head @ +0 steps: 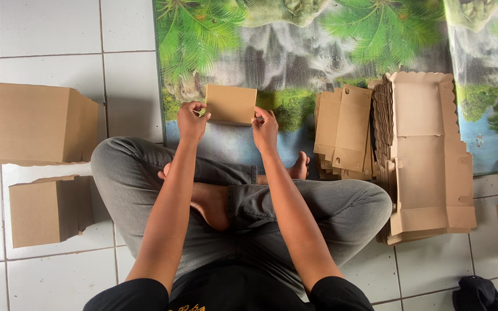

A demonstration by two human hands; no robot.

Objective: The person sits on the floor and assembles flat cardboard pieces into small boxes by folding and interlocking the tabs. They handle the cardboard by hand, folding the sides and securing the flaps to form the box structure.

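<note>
At 12 o'clock before crossed legs, on printed mat: small cardboard box, pinched by left hand and right hand. Flat box blanks at 3; 2 folded boxes at 9.

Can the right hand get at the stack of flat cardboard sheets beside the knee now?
Probably yes: the stack of flat sheets lies just beside the right hand, nothing between, though that hand holds the small cardboard piece.
</note>
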